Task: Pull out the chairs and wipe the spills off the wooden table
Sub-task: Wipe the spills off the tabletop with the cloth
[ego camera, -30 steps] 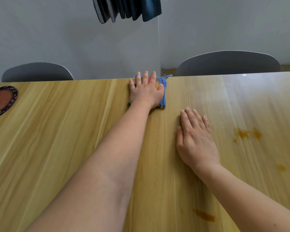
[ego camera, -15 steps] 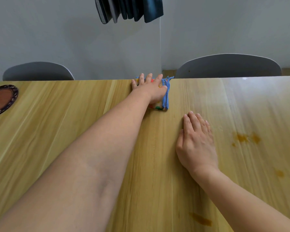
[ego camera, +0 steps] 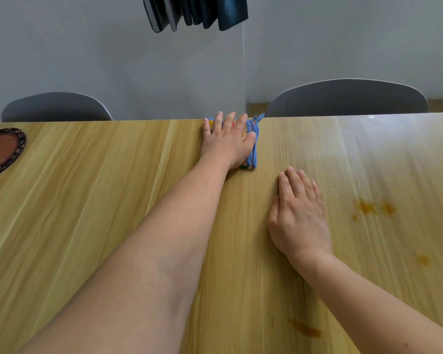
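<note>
Two hands on the light wooden worktop point(ego camera: 87, 226); change over the last second is small. Left hand point(ego camera: 228, 141) lies flat, fingers spread, pressing the folded blue-edged cloth point(ego camera: 253, 149) at the far edge, 12 o'clock from the camera. A second ago the fingers pointed straight at 12; now they angle toward 1 o'clock, fingertips at the worktop's edge. The cloth has barely travelled, so this reads as the turn at the end of a stroke at the far rim, not a new pass

Right hand point(ego camera: 299, 215) rests flat, fingers straight and together, holding nothing, at about 5 o'clock from the cloth and apart from it; same spot as before, likely just bracing

Meaning for the task: wiping is underway but the visible mess is untouched. Amber spill cluster point(ego camera: 371, 208) sits at 3 o'clock of the right hand, a small amber spot point(ego camera: 422, 259) beyond it, an amber streak point(ego camera: 304, 328) near the front edge. The cloth is well apart from all three; my guess is the next sweep has to come back and right

Two grey chair backs point(ego camera: 348, 98) show behind the far edge; how far out they stand I can't tell

Dark-rimmed brown round plate point(ego camera: 3, 149) sits at far left, 9 o'clock
</note>
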